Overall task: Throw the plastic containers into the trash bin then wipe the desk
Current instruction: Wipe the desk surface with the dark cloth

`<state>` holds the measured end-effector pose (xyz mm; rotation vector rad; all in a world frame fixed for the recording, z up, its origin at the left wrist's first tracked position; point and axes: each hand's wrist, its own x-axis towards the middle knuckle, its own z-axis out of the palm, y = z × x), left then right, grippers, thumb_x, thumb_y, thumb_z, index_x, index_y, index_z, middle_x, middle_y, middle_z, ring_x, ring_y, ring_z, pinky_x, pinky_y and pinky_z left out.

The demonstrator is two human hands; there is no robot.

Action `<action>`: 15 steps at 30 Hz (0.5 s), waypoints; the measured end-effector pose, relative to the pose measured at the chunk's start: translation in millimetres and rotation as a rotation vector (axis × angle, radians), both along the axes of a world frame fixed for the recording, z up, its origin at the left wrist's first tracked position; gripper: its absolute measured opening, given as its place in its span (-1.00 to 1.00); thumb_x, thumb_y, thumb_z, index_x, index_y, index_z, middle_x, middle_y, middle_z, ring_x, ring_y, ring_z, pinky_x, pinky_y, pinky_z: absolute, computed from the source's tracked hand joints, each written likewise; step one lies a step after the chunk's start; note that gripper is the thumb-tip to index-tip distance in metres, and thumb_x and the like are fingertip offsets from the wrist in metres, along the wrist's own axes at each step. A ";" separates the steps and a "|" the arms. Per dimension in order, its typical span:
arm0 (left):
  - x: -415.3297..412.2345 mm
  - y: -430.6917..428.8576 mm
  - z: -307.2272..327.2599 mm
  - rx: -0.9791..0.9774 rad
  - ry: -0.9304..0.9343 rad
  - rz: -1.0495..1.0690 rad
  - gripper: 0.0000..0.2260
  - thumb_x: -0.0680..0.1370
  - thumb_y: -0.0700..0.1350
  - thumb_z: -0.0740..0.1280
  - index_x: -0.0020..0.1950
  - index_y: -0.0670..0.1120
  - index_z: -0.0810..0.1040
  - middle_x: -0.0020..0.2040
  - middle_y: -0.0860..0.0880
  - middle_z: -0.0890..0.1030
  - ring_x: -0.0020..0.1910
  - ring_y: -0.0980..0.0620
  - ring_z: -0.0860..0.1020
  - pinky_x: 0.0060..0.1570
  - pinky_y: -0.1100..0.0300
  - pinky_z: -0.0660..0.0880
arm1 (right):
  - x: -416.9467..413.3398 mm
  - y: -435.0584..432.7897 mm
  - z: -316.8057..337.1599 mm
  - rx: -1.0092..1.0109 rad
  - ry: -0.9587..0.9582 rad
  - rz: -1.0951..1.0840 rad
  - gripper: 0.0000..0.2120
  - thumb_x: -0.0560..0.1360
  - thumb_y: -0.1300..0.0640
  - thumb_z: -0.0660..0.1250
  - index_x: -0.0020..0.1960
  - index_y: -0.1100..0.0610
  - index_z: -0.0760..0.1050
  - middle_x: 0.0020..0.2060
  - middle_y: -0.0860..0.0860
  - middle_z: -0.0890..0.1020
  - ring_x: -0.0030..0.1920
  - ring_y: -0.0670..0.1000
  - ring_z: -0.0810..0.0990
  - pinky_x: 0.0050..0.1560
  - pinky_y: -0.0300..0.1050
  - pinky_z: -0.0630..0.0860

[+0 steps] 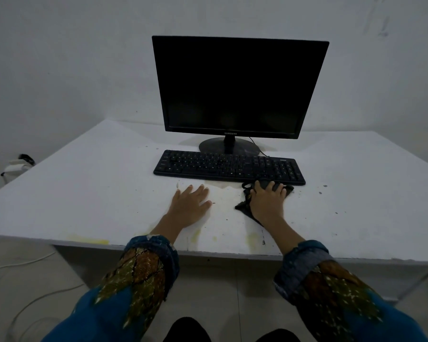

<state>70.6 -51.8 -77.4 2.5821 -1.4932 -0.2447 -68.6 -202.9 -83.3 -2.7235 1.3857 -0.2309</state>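
Note:
The white desk (84, 193) fills the middle of the head view, with yellowish stains near its front edge. My right hand (267, 201) presses down on a dark cloth (245, 208), just in front of the keyboard's right half. Corners of the cloth stick out to the left and beyond my fingertips. My left hand (189, 206) lies flat on the desk with fingers spread and nothing in it. No plastic containers or trash bin show in this view.
A black keyboard (227, 167) lies behind both hands, and a dark Samsung monitor (237, 87) stands behind it. A white object (16, 166) sits off the desk's left edge. White cables (22, 265) trail on the tiled floor.

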 end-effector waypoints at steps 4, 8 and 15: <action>-0.4 1.4 -0.6 -0.012 0.026 0.009 -0.52 0.65 0.08 -0.05 0.55 0.01 0.01 0.57 0.04 -0.02 0.55 -0.03 -0.08 0.50 -0.07 -0.15 | 8.7 6.9 2.0 0.042 0.046 0.024 -0.52 0.66 -0.01 -0.14 0.55 0.06 -0.03 0.51 0.30 0.02 0.50 0.36 -0.06 0.49 0.21 -0.12; -0.5 0.7 0.4 0.002 0.023 0.010 -0.52 0.65 0.08 -0.05 0.55 0.02 0.00 0.57 0.04 -0.03 0.55 -0.03 -0.08 0.49 -0.06 -0.15 | 15.7 19.5 2.0 0.021 0.047 0.146 -0.53 0.65 -0.04 -0.10 0.55 0.03 0.03 0.51 0.25 0.08 0.50 0.33 -0.01 0.49 0.18 -0.08; -0.2 1.2 0.5 -0.008 0.021 0.014 -0.52 0.65 0.09 -0.04 0.55 0.02 0.01 0.57 0.05 -0.02 0.55 -0.03 -0.07 0.49 -0.04 -0.14 | 2.5 7.9 8.7 0.153 -0.049 0.446 -0.58 0.65 -0.01 0.01 0.51 -0.03 0.19 0.53 0.07 0.13 0.53 0.16 0.01 0.50 0.03 -0.04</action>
